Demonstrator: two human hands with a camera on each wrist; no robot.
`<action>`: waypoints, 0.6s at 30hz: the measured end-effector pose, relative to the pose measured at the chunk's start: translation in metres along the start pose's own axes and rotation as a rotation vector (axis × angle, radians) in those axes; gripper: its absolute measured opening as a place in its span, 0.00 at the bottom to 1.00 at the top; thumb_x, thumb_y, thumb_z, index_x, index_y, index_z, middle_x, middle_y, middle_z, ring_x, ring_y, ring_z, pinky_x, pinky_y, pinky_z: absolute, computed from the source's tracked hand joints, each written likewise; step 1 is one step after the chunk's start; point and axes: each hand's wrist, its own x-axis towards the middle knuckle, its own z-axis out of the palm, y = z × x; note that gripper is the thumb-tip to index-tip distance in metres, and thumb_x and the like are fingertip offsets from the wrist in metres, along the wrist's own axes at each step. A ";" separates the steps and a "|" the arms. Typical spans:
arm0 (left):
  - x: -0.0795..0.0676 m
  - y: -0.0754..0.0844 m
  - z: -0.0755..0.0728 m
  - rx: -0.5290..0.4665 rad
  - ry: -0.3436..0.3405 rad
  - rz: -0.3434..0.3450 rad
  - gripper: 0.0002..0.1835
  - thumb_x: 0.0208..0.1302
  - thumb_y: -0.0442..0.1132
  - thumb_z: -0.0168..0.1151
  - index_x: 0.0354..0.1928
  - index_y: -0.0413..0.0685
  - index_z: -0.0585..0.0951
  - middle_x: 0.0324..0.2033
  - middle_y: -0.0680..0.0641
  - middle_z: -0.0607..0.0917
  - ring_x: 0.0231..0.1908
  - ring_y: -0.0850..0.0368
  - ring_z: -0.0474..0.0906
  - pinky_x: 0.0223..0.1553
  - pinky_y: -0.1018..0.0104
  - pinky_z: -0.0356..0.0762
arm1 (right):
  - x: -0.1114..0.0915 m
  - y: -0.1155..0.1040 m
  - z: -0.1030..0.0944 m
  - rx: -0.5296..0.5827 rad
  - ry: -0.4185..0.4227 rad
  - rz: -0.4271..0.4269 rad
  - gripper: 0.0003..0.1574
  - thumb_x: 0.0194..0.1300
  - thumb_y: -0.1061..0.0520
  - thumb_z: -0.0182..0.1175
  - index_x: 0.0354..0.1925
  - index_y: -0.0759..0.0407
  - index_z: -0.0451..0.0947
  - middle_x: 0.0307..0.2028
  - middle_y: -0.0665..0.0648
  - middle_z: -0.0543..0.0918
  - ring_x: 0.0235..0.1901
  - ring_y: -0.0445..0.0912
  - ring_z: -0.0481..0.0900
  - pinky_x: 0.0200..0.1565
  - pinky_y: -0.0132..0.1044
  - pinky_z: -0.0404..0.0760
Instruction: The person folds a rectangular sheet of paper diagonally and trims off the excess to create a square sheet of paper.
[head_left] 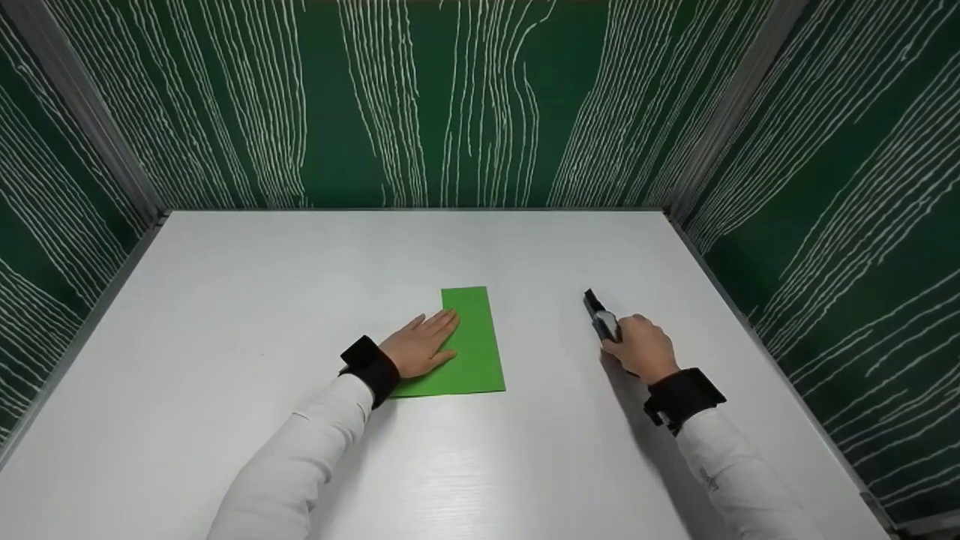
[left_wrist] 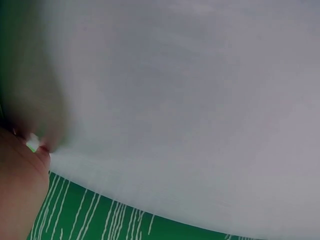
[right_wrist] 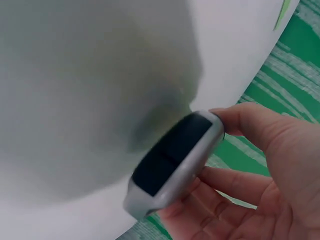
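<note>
My left hand point(head_left: 421, 346) rests flat on a sheet of green paper point(head_left: 476, 352), fingers straight and thumb spread. The hand and wrist hide part of the sheet's left side. Only a bit of the left hand point(left_wrist: 22, 185) shows at the edge of the left wrist view. Right of the paper, my right hand point(head_left: 643, 349) grips what looks like a grey-and-black stapler point(head_left: 604, 324), its dark narrow end pointing away from me. In the right wrist view, the thumb and fingers hold the rounded grey body of this stapler point(right_wrist: 175, 162), which has a black inset.
A white tabletop point(head_left: 262, 277) lies under both hands. Dark green panels point(head_left: 345, 135) with white wavy lines rise behind it and on both sides, joined by grey corner posts point(head_left: 731, 105). Each wrist wears a black band point(head_left: 686, 397).
</note>
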 end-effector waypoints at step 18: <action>-0.003 0.003 -0.004 -0.005 0.005 0.009 0.37 0.82 0.55 0.41 0.82 0.41 0.49 0.83 0.42 0.48 0.83 0.47 0.45 0.84 0.48 0.43 | -0.039 -0.086 0.013 -0.009 -0.062 -0.305 0.16 0.60 0.54 0.74 0.27 0.59 0.77 0.28 0.55 0.77 0.23 0.42 0.68 0.25 0.32 0.66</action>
